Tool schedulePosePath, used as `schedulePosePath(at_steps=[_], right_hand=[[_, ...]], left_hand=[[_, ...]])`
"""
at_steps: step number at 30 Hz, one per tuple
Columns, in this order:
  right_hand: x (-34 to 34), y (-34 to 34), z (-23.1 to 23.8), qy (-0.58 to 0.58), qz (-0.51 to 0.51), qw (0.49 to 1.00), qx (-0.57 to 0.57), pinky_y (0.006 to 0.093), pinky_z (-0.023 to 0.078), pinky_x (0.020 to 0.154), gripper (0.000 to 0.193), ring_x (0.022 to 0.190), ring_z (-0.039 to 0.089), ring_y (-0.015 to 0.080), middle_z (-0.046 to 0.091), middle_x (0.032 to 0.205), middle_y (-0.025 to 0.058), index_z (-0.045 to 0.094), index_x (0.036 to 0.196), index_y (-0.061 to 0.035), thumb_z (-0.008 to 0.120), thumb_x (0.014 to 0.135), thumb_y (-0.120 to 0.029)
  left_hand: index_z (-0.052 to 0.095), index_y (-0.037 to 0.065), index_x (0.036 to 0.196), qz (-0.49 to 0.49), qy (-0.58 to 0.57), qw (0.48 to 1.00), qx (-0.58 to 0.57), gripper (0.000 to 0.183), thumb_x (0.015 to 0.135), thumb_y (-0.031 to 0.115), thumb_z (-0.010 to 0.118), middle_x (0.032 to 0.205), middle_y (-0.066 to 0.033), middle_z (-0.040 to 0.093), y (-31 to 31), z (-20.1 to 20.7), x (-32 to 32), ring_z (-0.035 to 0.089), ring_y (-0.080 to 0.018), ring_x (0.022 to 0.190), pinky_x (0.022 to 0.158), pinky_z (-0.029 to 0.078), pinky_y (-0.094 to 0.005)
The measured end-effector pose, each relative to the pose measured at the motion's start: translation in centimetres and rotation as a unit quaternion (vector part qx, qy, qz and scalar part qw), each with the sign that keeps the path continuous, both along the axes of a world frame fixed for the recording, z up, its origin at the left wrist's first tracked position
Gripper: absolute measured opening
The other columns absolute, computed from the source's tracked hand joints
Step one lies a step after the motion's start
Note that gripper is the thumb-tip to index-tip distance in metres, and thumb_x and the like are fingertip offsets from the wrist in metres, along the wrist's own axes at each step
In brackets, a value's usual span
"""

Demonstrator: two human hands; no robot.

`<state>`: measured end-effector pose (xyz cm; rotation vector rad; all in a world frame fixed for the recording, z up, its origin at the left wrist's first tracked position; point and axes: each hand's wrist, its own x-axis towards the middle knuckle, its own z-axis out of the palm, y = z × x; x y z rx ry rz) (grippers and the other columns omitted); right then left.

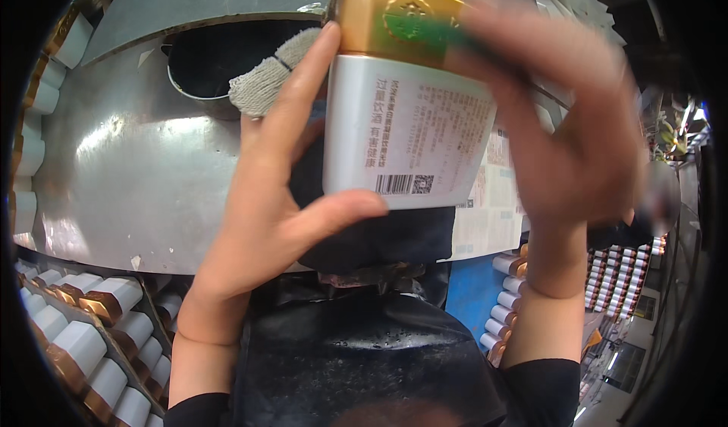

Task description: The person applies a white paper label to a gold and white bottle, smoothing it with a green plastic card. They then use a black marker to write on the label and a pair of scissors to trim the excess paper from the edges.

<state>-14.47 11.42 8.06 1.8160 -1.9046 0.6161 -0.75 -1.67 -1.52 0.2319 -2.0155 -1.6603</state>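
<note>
Bottle (406,116) held above steel machine hood (121,161).

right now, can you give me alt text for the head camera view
Two bare hands hold up a white bottle with a gold cap end: the left hand grips its side, the blurred right hand covers the other. Behind is a shiny metal surface; rows of similar bottles lie lower left.

Rows of white-and-gold bottles (91,336) block the lower left; the metal hood (129,169) walls off the space behind.
</note>
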Motion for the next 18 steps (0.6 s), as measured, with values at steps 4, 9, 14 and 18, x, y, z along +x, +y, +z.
schedulePosePath(at_steps=[4, 9, 14, 18], right_hand=[[4.2, 3.1, -4.0, -0.12, 0.194, 0.973, -0.026, 0.0282, 0.049, 0.054, 0.017, 0.065, 0.062, 0.0157, 0.065, 0.079, 0.0018, 0.07, 0.08, -0.0063, 0.072, 0.066, 0.003], [-0.2, 2.0, 0.1, -0.106, 0.014, 0.994, 0.024, 0.0318, 0.047, 0.073, 0.015, 0.079, 0.064, 0.019, 0.068, 0.086, 0.0046, 0.069, 0.094, -0.0088, 0.064, 0.081, -0.009], [2.5, 6.6, -1.3, -0.069, 0.161, 0.975, 0.135, 0.0271, 0.049, 0.066, 0.019, 0.08, 0.063, 0.015, 0.067, 0.089, 0.0027, 0.07, 0.094, -0.0083, 0.069, 0.077, 0.0], [-2.7, 3.9, -0.5, -0.072, -0.036, 0.996, -0.036, 0.0271, 0.047, 0.065, 0.028, 0.077, 0.062, 0.0167, 0.067, 0.085, 0.0035, 0.068, 0.102, -0.007, 0.071, 0.076, 0.001]], left_hand=[[0.027, 0.003, 0.148, 0.021, -0.012, 0.993, 0.115, 0.096, 0.085, 0.074, 0.042, 0.152, -0.015, 0.028, 0.6, 1.0, 0.8, 0.032, -0.0291, 0.138, 0.11, 0.031, -0.0467], [0.027, 0.003, 0.148, 0.009, -0.011, 0.993, 0.117, 0.093, 0.087, 0.072, 0.039, 0.152, -0.0163, 0.028, 0.7, 1.4, 1.0, 0.029, -0.0312, 0.14, 0.112, 0.026, -0.0474], [0.025, -0.001, 0.148, -0.04, 0.067, 0.992, 0.1, 0.07, 0.099, 0.045, 0.043, 0.145, -0.0218, 0.035, 0.4, -0.1, 1.2, 0.033, -0.0288, 0.136, 0.111, 0.028, -0.0404], [0.031, -0.002, 0.145, 0.002, 0.051, 0.997, 0.055, 0.065, 0.1, 0.044, 0.041, 0.144, -0.0213, 0.038, 0.4, 0.1, 1.0, 0.038, -0.0292, 0.133, 0.109, 0.03, -0.039]])
